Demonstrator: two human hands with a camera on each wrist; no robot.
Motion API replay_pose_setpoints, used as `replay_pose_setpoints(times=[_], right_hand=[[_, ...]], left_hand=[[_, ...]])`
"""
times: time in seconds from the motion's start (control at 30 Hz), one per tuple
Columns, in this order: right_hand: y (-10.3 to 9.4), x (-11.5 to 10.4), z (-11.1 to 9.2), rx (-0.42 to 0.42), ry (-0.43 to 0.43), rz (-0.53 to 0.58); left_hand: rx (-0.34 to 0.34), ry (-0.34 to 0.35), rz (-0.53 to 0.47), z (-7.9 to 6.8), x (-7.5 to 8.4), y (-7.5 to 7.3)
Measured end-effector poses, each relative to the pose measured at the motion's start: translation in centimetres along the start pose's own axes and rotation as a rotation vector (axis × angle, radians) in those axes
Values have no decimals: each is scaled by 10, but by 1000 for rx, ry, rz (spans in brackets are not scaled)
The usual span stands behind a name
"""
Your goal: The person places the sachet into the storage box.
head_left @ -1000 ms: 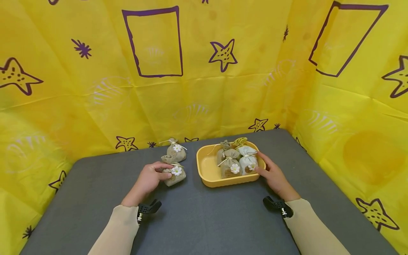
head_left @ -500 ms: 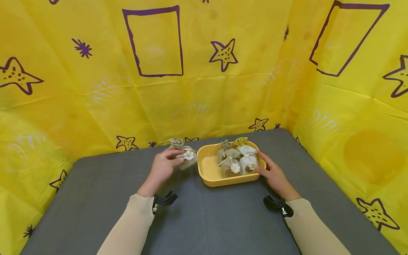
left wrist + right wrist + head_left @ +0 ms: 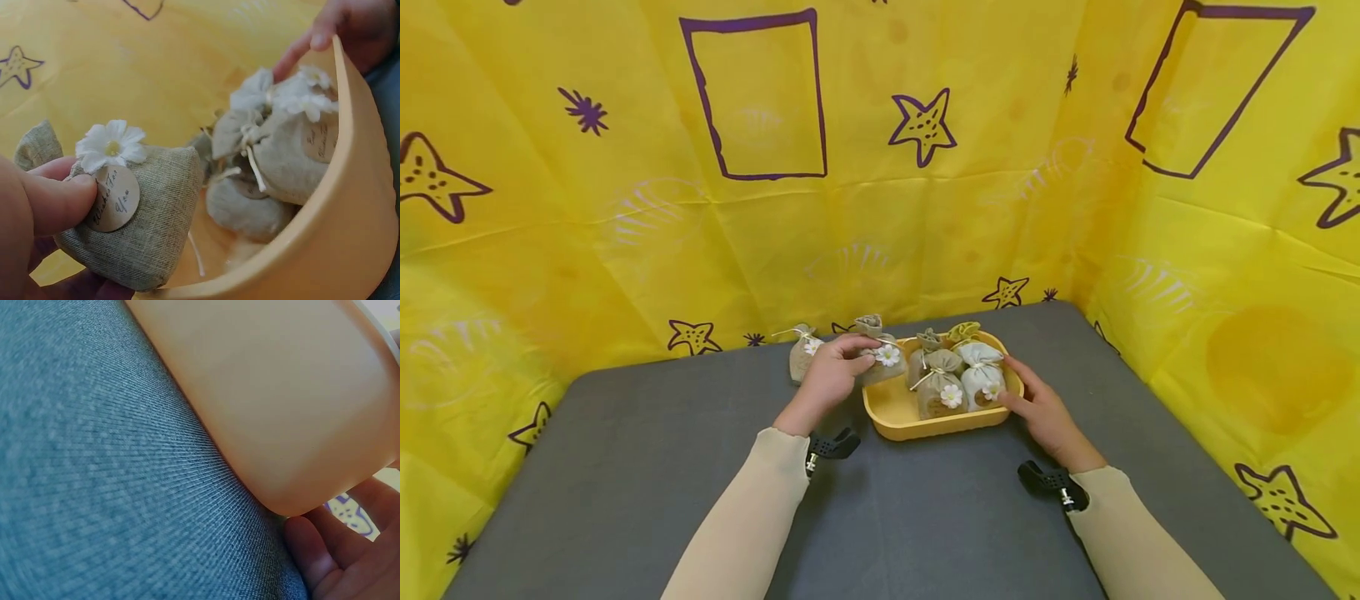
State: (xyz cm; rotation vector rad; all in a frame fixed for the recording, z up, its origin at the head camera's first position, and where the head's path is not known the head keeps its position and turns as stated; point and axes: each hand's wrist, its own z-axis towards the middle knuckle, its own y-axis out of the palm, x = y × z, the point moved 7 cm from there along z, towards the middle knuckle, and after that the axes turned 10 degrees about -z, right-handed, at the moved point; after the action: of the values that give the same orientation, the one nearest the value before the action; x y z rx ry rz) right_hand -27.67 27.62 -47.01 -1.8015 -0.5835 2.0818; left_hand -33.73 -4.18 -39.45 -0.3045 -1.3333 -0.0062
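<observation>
My left hand (image 3: pixel 831 375) pinches a grey-green cloth sachet (image 3: pixel 159 212) with a white daisy and a round paper tag. It holds the sachet over the left end of a yellow plastic basket (image 3: pixel 940 429). My right hand (image 3: pixel 1041 412) grips the basket's right end, fingers spread along the wall. In the right wrist view its thumb (image 3: pixel 309 550) lies by the bottom corner. Inside the basket, on the right, stand a grey-green sachet (image 3: pixel 936 400), a pale blue one (image 3: pixel 980 379) and two more behind, partly hidden.
Another tied sachet (image 3: pixel 800 354) stands on the dark grey table (image 3: pixel 917 517), left of the basket and partly behind my left hand. Yellow printed cloth (image 3: pixel 880 208) rises behind the table and along its right side.
My left hand has lifted the sachet from the table at the left and carried it right, over the basket's edge. My right hand and the basket have stayed put.
</observation>
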Motion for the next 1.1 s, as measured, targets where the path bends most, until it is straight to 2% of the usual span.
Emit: replay_pose_setpoints(times=[0.23, 0.47, 0.6, 0.9, 1.1], right_hand=[[1, 0, 0, 0, 7, 18], [1, 3, 1, -6, 16, 17], [0, 3, 1, -5, 20, 14], [1, -2, -1, -5, 3, 16], [1, -2, -1, -10, 20, 17]], left_hand=[[-23, 31, 216, 7, -6, 14], [-46, 6, 304, 12, -19, 17], [-67, -21, 308, 13, -23, 16], [-91, -69, 247, 8, -27, 12], [-92, -133, 143, -1, -33, 3]])
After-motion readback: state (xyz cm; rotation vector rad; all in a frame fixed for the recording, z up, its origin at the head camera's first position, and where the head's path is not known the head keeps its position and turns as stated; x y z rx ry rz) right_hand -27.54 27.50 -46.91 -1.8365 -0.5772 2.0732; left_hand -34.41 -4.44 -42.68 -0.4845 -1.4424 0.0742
